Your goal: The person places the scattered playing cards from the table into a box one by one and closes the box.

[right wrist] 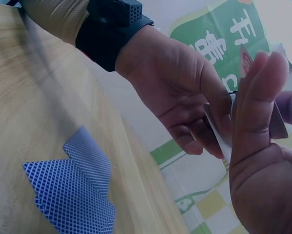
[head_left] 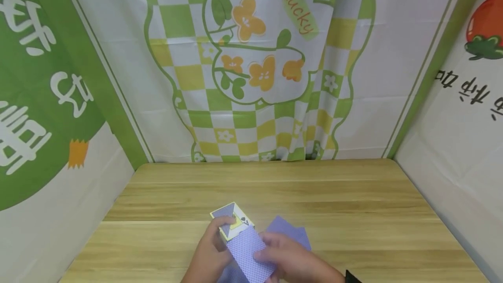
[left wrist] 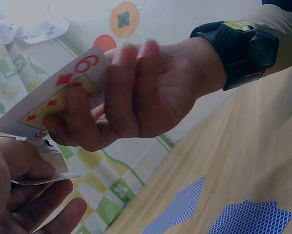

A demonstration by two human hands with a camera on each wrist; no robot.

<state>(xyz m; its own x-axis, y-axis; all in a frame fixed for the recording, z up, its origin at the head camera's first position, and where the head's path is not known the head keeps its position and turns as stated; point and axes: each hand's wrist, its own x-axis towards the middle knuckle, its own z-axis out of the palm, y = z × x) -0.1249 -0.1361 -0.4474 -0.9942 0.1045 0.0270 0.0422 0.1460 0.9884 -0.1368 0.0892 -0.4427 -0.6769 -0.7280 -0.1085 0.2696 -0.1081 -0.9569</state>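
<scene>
My left hand (head_left: 209, 250) grips a deck of playing cards (head_left: 237, 229), its thumb lying across the top card, which shows a black spade sign, an A and a yellow panel. From the right, my right hand (head_left: 296, 257) pinches a blue-backed playing card (head_left: 247, 248) that overlaps the near end of the deck in the head view. The face of this card, with red diamonds on a yellow panel, shows in the left wrist view. In the right wrist view my right fingers hide most of the deck and card.
Blue-backed cards (head_left: 288, 229) lie on the wooden table (head_left: 353, 213) beyond my right hand. More blue-backed cards (head_left: 232, 273) lie below my hands near the front. Printed cloth (head_left: 259, 130) hangs behind the table, with further cloth walls at both sides.
</scene>
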